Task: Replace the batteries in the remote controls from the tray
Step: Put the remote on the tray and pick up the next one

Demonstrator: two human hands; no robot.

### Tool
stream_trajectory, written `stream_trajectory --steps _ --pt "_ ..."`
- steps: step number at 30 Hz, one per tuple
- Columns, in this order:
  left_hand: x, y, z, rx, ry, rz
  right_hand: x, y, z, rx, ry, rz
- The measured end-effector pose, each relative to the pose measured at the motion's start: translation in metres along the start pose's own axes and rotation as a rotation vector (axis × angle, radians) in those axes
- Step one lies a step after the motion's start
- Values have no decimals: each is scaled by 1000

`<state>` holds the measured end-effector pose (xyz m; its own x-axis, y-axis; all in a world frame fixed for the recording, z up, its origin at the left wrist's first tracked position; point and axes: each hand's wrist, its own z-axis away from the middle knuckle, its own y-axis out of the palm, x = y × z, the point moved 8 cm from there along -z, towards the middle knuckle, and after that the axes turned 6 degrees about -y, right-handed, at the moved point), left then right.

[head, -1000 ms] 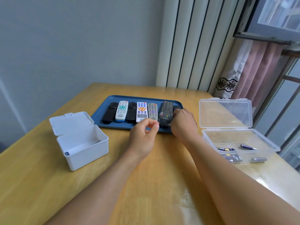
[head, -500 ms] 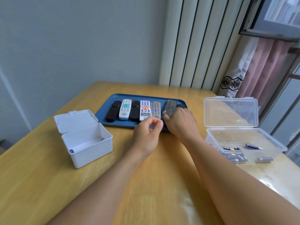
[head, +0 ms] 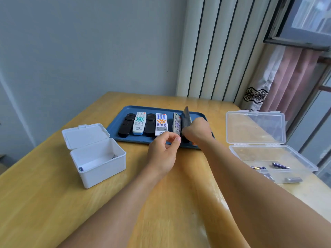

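Remote [head: 186, 117] tilted up in right hand [head: 197, 131] grip

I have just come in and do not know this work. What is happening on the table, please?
A person is changing batteries in remote controls. The right hand grips a dark remote and tilts it up on edge over the blue tray, where five other remotes lie flat. The left hand hovers near the tray's front edge, thumb and forefinger close together, holding nothing visible. A white box and a clear box holding batteries stand open on either side.
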<state>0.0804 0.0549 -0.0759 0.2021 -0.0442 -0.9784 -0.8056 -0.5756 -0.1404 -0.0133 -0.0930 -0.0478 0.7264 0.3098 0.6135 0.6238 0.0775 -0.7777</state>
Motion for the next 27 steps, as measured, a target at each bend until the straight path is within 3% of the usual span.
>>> stream_trajectory --steps 6,8,10,12,16,18,20,27 --pt "-1 -2 0 -19 -8 -28 -3 -5 13 -81 80 -155" --pt "-1 -4 -1 -25 -51 17 0 -19 20 -139 24 -216" --pt "1 -6 -1 -1 -169 204 11 -38 30 -235 -172 -193" --pt "6 0 1 132 -341 532 21 -59 51 -327 -421 -160" --pt "-7 18 19 644 -516 994 29 -97 103 -361 -896 -23" --pt "-18 22 31 831 -520 956 22 -96 112 -315 -991 69" --pt "-23 25 40 859 -448 718 16 -90 110 -286 -1005 110" --pt "-24 39 41 591 -232 363 14 -96 102 -183 -814 -151"
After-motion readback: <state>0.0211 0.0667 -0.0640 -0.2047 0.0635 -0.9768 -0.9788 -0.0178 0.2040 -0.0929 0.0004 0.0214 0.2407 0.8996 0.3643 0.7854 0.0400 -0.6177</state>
